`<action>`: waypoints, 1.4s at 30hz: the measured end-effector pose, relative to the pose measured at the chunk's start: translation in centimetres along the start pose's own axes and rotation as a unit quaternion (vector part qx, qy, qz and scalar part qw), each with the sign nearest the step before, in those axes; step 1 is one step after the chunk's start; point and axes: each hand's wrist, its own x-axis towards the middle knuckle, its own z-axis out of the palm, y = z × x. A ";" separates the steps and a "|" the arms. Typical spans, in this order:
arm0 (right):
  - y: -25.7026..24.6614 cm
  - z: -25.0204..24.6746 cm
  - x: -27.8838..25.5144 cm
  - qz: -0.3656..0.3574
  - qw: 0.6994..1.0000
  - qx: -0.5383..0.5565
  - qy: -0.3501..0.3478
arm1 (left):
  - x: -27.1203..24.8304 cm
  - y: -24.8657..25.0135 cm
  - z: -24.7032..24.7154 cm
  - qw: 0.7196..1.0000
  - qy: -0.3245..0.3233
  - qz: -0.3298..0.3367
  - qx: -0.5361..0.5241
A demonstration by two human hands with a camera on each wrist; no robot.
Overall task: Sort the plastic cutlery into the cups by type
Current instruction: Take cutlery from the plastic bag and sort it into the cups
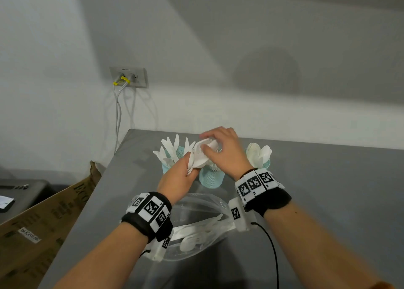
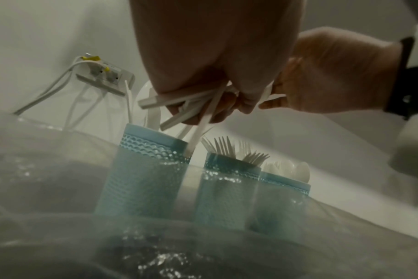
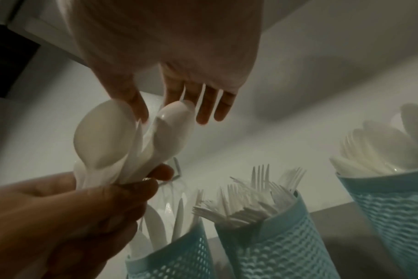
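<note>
My left hand grips a bundle of white plastic spoons by the handles, above the cups. My right hand comes down on the bundle from above, thumb and forefinger pinching the bowl of one spoon; the other fingers stay straight. Three light-blue perforated cups stand in a row: the left cup holds knives, the middle cup forks, the right cup spoons. The spoon handles stick out below my left fist.
A clear plastic bag with more white cutlery lies on the grey table under my wrists. A wall socket with cables is behind the table's left corner. A cardboard box stands left of the table.
</note>
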 end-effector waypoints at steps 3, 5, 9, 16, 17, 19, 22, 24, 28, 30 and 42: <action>0.1 -0.1 0.2 0.026 0.999 -0.037 -0.013 | -0.1 0.2 0.4 1.000 -0.006 0.011 -0.010; 0.1 -0.5 0.4 0.017 0.999 -0.029 0.018 | 0.0 0.2 0.6 0.999 -0.004 0.007 -0.032; -0.3 -2.3 1.0 -0.010 0.988 0.050 0.142 | 0.1 0.1 1.0 0.999 -0.013 -0.009 -0.052; 1.2 -4.2 0.5 0.030 0.959 0.111 0.258 | 0.5 0.1 1.0 0.994 0.045 -0.051 -0.084; 1.9 -3.5 0.1 0.045 0.968 0.091 0.229 | 0.5 0.3 0.9 0.992 0.048 -0.055 -0.099; 3.4 -2.0 -0.7 0.068 0.982 0.048 0.168 | 0.5 0.8 0.9 0.989 0.051 -0.050 -0.129; 5.4 0.1 -1.8 0.113 0.992 -0.007 0.051 | 0.6 1.3 1.0 0.989 0.056 -0.034 -0.136; 6.1 1.1 -2.2 0.126 0.989 -0.073 -0.022 | 0.7 1.6 1.1 0.988 0.046 -0.042 -0.139; 5.2 0.7 -2.6 0.113 0.986 -0.118 -0.011 | 1.1 1.9 1.5 0.986 0.005 -0.063 -0.157; 4.6 0.2 -3.0 0.069 0.997 -0.042 0.019 | 1.5 2.1 1.9 0.986 0.001 -0.054 -0.157; 5.4 -3.8 -3.6 0.147 0.960 0.239 0.001 | 4.5 8.6 8.1 0.981 -0.145 0.083 -0.096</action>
